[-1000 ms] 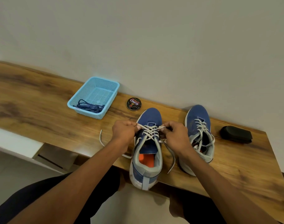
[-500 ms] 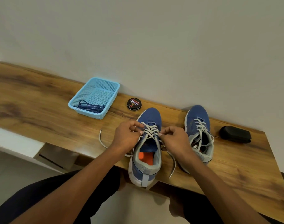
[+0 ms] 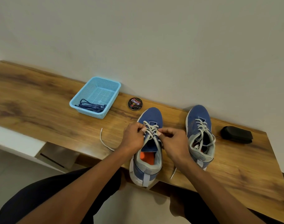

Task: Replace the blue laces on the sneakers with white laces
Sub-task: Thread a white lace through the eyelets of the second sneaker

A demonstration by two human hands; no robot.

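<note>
head view: one frame, person seated at a long wooden bench top (image 3: pixel 41 110) against a pale wall
left hand (image 3: pixel 134 137): fingers curled, pinching the white lace (image 3: pixel 150 129) at the left side of the lacing
right hand (image 3: pixel 175 141): fingers curled, pinching the same lace at the right side; hands close together over the tongue, not touching
near blue mesh sneaker with grey collar and orange insole (image 3: pixel 148 147): toe toward the wall, heel overhanging the front edge of the bench top
lace ends: one trails left across the wood, one hangs off the front edge right of the heel
second blue sneaker (image 3: pixel 200 133): just right of the first, white laces (image 3: pixel 201 126) threaded, loose
dark blue laces (image 3: pixel 91 106): bundled in the near corner of the light blue plastic mesh basket (image 3: pixel 105 83), back left
round black shoe polish tin (image 3: pixel 135 103): between basket and near sneaker
black oblong brush-like block (image 3: pixel 236 134): right of second sneaker; exact type can't tell
</note>
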